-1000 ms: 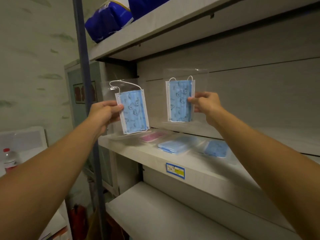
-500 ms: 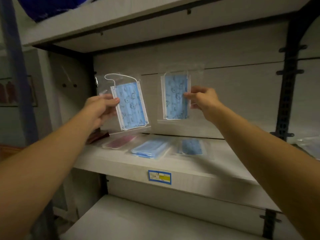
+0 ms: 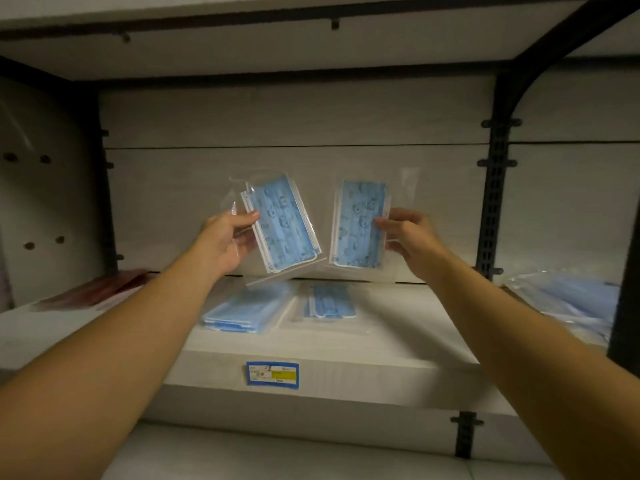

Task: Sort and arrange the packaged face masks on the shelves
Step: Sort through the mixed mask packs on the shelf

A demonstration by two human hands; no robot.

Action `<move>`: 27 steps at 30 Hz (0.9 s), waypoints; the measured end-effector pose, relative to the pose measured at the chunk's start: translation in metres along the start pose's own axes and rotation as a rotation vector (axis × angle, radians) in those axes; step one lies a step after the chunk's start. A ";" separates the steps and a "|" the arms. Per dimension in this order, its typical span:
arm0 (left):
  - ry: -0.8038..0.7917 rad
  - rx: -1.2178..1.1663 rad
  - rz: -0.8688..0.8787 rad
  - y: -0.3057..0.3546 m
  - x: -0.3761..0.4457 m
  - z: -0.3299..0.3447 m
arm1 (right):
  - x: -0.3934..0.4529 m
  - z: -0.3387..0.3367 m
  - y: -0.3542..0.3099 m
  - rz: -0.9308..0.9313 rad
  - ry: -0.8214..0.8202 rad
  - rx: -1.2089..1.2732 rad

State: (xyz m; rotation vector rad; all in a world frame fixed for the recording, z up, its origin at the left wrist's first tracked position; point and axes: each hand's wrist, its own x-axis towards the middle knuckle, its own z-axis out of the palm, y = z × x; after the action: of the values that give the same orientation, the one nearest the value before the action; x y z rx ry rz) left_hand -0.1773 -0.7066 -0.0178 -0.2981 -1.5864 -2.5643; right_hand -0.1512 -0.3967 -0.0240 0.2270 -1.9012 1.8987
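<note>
My left hand (image 3: 225, 242) pinches a clear packet holding a blue patterned mask (image 3: 282, 225), tilted with its top leaning left. In my right hand (image 3: 407, 237) is a second clear packet with a similar blue patterned mask (image 3: 358, 225), held nearly upright. Both packets hang in the air just above the middle shelf (image 3: 398, 334). Below them on the shelf lie a stack of plain light-blue mask packets (image 3: 247, 311) and a blue patterned mask packet (image 3: 330, 301).
Dark red packets (image 3: 93, 289) lie at the shelf's left end. More blue mask packets (image 3: 571, 299) sit in the bay to the right, past a black upright post (image 3: 495, 188). A blue and yellow price label (image 3: 272, 374) is stuck on the shelf's front edge. A lower shelf (image 3: 277, 455) runs beneath.
The view has swung right and closer to the shelf. Both hands have come lower and nearer each other, and the left packet now tilts more.
</note>
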 end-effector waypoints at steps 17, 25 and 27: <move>-0.128 -0.280 -0.052 -0.047 0.007 0.002 | -0.007 -0.012 0.038 0.177 -0.087 0.144; -0.133 -0.188 -0.106 -0.053 0.008 0.001 | -0.009 0.010 0.062 0.146 -0.155 -0.427; -0.148 -0.187 -0.114 -0.054 0.010 -0.001 | -0.010 0.013 0.065 0.142 -0.150 -0.536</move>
State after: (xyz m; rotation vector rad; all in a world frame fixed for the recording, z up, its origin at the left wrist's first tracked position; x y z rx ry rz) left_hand -0.1977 -0.6833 -0.0629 -0.4362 -1.4491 -2.8455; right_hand -0.1719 -0.4083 -0.0861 0.0663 -2.5012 1.4098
